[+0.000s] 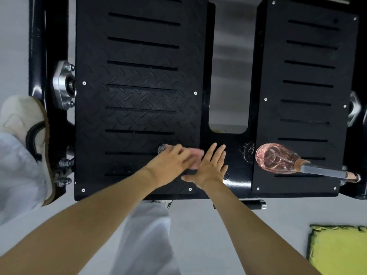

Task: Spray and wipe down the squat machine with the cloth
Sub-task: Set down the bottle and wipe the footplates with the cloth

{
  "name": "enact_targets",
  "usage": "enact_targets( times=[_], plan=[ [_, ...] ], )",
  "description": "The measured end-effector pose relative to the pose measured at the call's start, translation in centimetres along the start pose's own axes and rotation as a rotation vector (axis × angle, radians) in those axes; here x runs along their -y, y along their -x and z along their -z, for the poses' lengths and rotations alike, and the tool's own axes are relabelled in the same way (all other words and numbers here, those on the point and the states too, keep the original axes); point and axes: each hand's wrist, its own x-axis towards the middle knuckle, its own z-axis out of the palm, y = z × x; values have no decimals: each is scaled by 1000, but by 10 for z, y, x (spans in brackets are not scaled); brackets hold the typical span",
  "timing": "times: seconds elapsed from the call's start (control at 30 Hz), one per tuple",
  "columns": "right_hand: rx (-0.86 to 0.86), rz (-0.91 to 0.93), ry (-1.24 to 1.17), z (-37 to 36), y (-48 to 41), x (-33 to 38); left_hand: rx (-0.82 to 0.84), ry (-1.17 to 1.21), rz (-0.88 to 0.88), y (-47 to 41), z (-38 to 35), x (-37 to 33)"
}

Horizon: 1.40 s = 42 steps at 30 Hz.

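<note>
The squat machine's black footplate has two ribbed pads, a left pad (pixel 139 96) and a right pad (pixel 305 96), joined by a bare black strip (pixel 234 139). A pink cloth (pixel 197 154) lies at the left pad's near right corner. My left hand (pixel 172 163) presses flat on the cloth and looks blurred. Beside it my right hand (pixel 211 167) rests flat with fingers spread on the plate, touching the cloth's edge. A clear pink spray bottle (pixel 278 158) lies on its side on the right pad, its nozzle pointing right.
A yellow-green cloth (pixel 339 253) lies on the grey floor at the lower right. My shoe (pixel 25 124) stands by the black frame at the left, near a silver bearing mount (pixel 63 86). My pale trouser leg (pixel 147 235) is below the plate.
</note>
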Motion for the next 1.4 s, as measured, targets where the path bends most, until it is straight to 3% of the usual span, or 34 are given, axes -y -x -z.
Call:
enact_targets(
  times=[0.07, 0.1, 0.17, 0.27, 0.33, 0.4, 0.5, 0.57, 0.63, 0.73, 0.8, 0.87, 1.0, 1.07, 1.13, 1.23, 1.3, 1.4],
  plan=[
    [39, -15, 40, 4, -1, 2, -13, -156, -198, 1, 1, 17],
    [55, -16, 58, 5, -2, 2, -20, -224, -204, 1, 1, 27],
    [71, -15, 75, 6, -3, 3, -29, -245, -12, 4, 5, 43],
    [42, -23, 90, 2, -2, 2, -55, -19, 420, 5, 10, 43],
    [4, -25, 86, 0, 0, 2, -18, 92, 502, 5, 10, 26],
    [-10, -31, 61, -1, 1, 5, -1, 95, 359, 7, 5, 10],
    [-54, -41, 50, -3, 5, 10, 24, -58, -18, 17, -3, 11],
    [-109, -14, 64, -7, 7, 16, 47, -150, -87, 24, -3, 36],
    [-140, 24, 76, -11, 9, 22, 71, -127, 108, 35, -1, 65],
    [-150, 48, 58, -17, 11, 33, -19, 71, 661, 50, -4, 83],
    [-162, 37, 23, -21, 13, 39, -50, 165, 829, 47, -3, 72],
    [-167, 22, 2, -23, 15, 43, -36, 150, 756, 40, -2, 56],
    [-173, 25, 32, -21, 18, 45, 24, 32, 214, 46, -7, 35],
    [-183, 49, 51, -20, 19, 45, 51, -43, 121, 56, -9, 44],
    [-190, 62, 63, -20, 21, 45, 36, -39, 306, 67, -13, 63],
    [-198, 73, 66, -22, 23, 46, -54, 113, 784, 81, -22, 85],
    [-200, 84, 63, -25, 23, 48, -106, 227, 1001, 84, -28, 84],
    [-195, 91, 61, -32, 27, 52, -98, 304, 959, 75, -27, 61]
  ],
)
